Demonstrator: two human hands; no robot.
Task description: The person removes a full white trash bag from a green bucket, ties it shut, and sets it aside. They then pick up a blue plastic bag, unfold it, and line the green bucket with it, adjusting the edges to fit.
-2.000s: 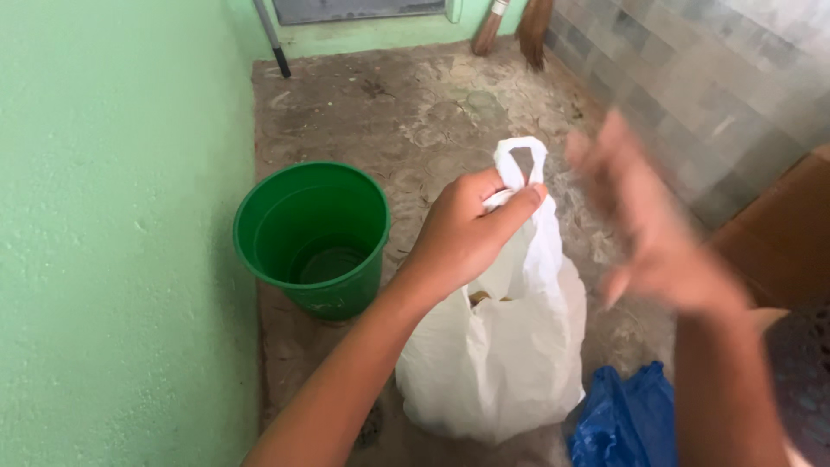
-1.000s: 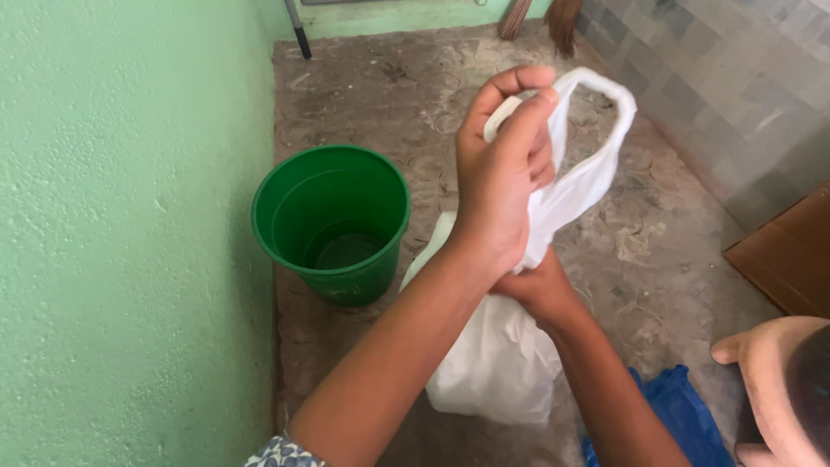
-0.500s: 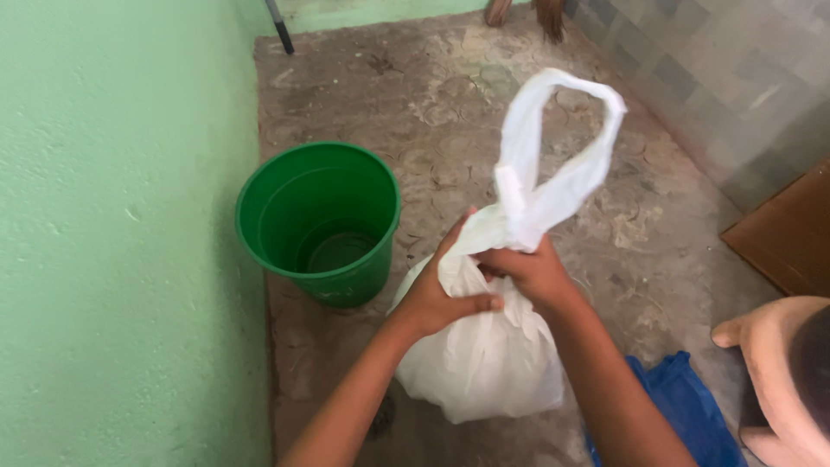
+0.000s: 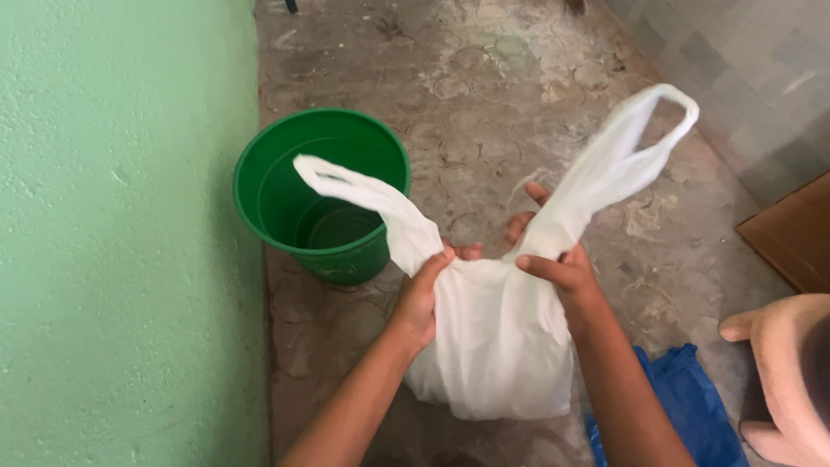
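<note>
Head view, left hand [image 4: 421, 292] and right hand [image 4: 553, 264] each clenched on a white bag [image 4: 497, 346] handle, spread apart, green bucket [image 4: 322, 192] beyond left hand, blue bag [image 4: 679, 411] beside right forearm.

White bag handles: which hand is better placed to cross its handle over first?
Probably the left hand. Its handle already lies low across the green bucket, while the right hand holds its handle raised and stretched outward.

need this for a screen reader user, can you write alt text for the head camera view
Two hands grip a white plastic bag on a stained concrete floor, the left hand pulling one handle left and the right hand pulling the other right. A green bucket stands by a green wall; a blue bag lies lower right.
</note>
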